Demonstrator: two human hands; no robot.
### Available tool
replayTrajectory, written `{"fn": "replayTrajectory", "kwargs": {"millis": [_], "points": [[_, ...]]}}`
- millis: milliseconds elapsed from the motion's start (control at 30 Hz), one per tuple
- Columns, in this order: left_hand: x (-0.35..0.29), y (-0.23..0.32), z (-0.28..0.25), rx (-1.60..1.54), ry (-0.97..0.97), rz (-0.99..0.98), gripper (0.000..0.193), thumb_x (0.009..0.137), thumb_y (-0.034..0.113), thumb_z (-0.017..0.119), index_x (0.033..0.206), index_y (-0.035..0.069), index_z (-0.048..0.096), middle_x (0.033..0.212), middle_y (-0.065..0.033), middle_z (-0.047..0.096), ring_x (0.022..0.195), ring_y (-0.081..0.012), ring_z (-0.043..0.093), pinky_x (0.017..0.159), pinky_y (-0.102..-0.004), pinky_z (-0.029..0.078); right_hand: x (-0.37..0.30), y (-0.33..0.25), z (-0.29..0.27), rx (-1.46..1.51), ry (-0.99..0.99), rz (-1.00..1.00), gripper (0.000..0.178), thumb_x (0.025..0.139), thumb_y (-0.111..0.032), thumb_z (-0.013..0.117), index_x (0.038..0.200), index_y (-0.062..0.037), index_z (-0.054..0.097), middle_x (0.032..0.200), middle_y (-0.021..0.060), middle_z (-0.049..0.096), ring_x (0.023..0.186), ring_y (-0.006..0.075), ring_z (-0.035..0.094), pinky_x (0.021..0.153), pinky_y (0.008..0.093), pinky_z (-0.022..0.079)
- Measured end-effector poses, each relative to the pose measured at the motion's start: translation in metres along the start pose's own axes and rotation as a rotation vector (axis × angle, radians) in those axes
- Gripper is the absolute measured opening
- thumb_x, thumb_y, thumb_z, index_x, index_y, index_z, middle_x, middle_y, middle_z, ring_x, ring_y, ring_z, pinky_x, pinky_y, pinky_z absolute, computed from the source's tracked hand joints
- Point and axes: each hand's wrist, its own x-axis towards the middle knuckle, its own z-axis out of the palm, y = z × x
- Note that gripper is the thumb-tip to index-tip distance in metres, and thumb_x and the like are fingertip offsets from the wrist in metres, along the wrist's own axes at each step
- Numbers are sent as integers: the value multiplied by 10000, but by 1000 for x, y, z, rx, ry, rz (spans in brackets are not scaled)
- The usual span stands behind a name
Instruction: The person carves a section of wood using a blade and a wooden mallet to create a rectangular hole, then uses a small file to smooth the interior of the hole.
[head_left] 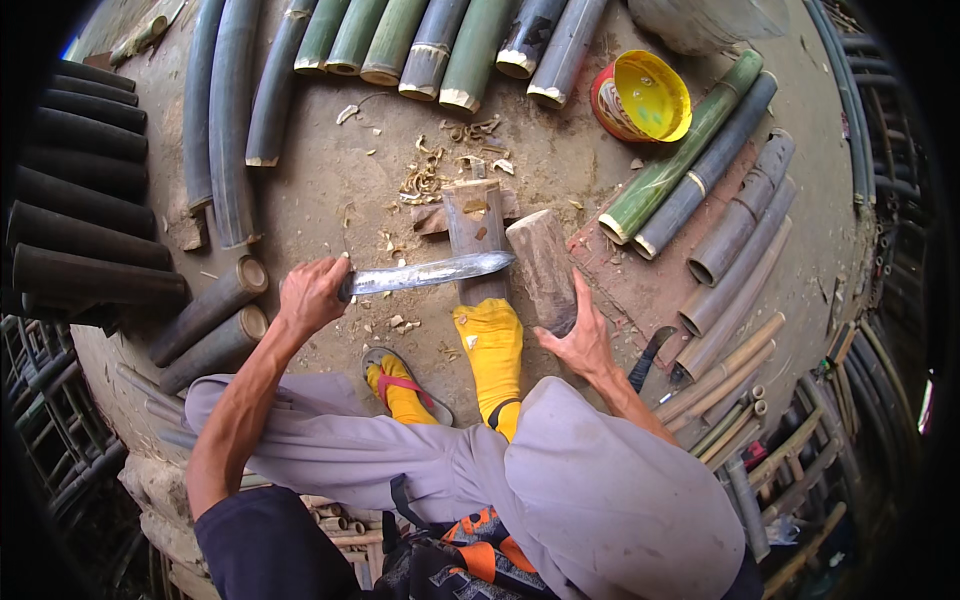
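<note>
My left hand (315,293) is closed round the handle of a machete (430,274), whose long worn blade points right. The blade's tip lies over a short bamboo section (474,215). This section rests across a small wood piece (430,219), and my yellow-socked foot (490,335) presses on its near end. Just right of it a rough, thick wooden block (541,262) stands tilted. My right hand (585,335) grips the block's near end, thumb on the lower left and fingers along the right side.
Curled shavings (428,178) lie beyond the bamboo section. Cut bamboo poles (435,50) line the far side, with more poles (690,160) at right. A yellow-lined tub (655,97) stands at the far right. Dark bamboo lengths (90,220) are stacked at left. A curved dark blade (652,355) lies near my right forearm.
</note>
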Motion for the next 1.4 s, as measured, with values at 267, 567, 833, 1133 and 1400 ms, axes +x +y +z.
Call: {"fn": "replayTrajectory", "kwargs": {"millis": [267,567,833,1133,1400], "points": [[10,-5,-2,30,-86,-23,217,676,78,649,846,72,516,746,-119,592,726,-334,629,631,-452,496,32,-30,-80,-231,-234,-1156,800,681,-251,764,1412,-210,441,946,150,568,780,281,630,636,363,549],[15,-8,-1,59,-74,-11,207,677,73,643,843,69,520,756,-118,604,730,-335,635,634,-457,499,73,-79,-60,-598,-537,-1271,854,722,-316,718,1475,-299,317,881,107,553,713,252,581,588,363,504],[16,-16,7,62,-71,-11,216,675,79,645,856,74,528,748,-122,601,736,-328,637,644,-451,491,62,-74,-46,-639,-675,-845,942,694,-319,759,1492,-254,264,948,163,592,809,302,618,670,417,516],[22,-15,4,71,-74,-23,231,657,70,652,852,79,529,753,-113,600,742,-325,634,656,-446,486,76,-62,-44,-672,-549,-758,929,657,-360,808,1426,-174,321,961,212,610,774,340,644,622,418,550],[24,-19,4,80,-88,-39,227,673,66,647,870,82,534,768,-108,612,756,-311,645,656,-442,488,94,-80,-40,-732,-741,-779,750,706,-381,761,1313,-89,431,943,194,611,768,289,645,587,379,530]]}}
